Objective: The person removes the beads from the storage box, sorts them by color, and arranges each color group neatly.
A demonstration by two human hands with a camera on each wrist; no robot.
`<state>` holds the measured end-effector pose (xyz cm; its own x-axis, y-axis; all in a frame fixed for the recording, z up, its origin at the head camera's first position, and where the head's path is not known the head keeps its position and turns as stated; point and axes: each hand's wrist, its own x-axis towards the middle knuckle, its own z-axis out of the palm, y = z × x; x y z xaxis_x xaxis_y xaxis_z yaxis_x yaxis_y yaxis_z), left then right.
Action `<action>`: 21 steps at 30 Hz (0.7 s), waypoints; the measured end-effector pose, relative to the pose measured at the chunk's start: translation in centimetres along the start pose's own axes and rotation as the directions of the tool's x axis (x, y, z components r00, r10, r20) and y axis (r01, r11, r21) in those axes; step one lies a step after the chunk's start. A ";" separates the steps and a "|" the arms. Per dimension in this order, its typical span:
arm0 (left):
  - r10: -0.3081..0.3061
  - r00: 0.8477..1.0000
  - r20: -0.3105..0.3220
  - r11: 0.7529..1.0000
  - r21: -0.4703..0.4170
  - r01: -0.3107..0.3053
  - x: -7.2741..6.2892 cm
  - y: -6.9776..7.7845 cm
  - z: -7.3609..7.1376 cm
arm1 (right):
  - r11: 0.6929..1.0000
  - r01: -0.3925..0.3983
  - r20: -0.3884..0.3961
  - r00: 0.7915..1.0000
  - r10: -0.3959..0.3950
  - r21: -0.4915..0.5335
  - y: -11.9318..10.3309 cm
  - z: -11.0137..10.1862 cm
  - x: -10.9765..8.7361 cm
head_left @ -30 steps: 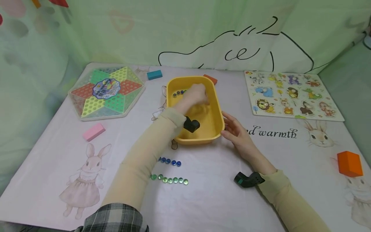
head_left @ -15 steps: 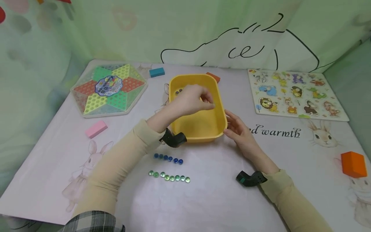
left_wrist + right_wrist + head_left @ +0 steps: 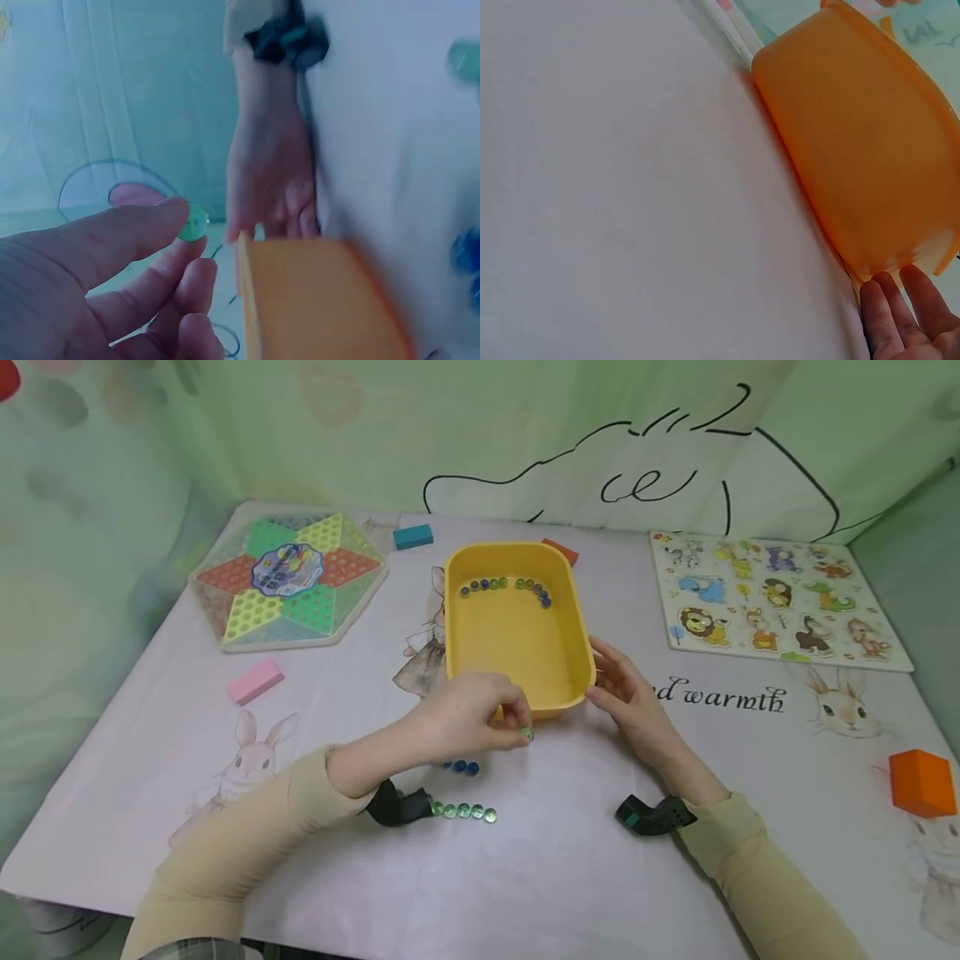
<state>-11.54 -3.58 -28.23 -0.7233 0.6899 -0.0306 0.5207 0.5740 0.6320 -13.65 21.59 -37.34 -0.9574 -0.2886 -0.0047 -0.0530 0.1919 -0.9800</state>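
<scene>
My left hand (image 3: 468,714) hovers over the near edge of the yellow plastic bin (image 3: 517,656), pinching a clear green glass marble (image 3: 196,222) between thumb and index fingertip. Against the bin's right wall, near the front corner, my right hand (image 3: 633,714) rests its extended fingers (image 3: 881,311). Inside the bin, toward the far end, lie a row of marbles (image 3: 483,584) on the left and another curved row (image 3: 534,589) on the right, green and blue mixed. On the table, blue marbles (image 3: 461,767) and a row of green marbles (image 3: 465,811) are partly covered by my left hand and wrist.
A hexagonal Chinese checkers board (image 3: 288,581) lies at the back left, an animal puzzle board (image 3: 776,602) at the back right. Blocks lie about: pink (image 3: 256,682), blue (image 3: 413,537), a red-orange one (image 3: 561,552) behind the bin, and a large orange one (image 3: 922,783) far right.
My left hand has come out of the bin toward me and now shows a green marble at its fingertips. The marbles in the bin are uncovered. My right hand stays at the bin's side.
</scene>
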 end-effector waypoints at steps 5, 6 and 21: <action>-0.032 0.992 0.119 0.998 0.054 0.025 -1.9 0.3 1.9 | 1.000 -0.001 -0.004 1.000 0.001 0.003 0.1 0.0 0.1; -0.037 0.990 0.136 0.997 0.074 0.027 -2.2 0.4 2.3 | 1.000 -0.002 -0.004 1.000 0.002 0.001 0.1 0.0 0.1; -0.025 0.971 0.238 0.925 0.374 -0.068 -2.6 0.4 5.8 | 1.000 -0.007 0.009 1.000 0.007 0.011 0.2 0.0 0.2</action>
<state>-6.79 -2.62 -32.41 -0.6074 0.7605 -0.2297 0.7004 0.6491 0.2969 -13.86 21.59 -37.49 -0.9553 -0.2953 -0.0136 -0.0429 0.1839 -0.9820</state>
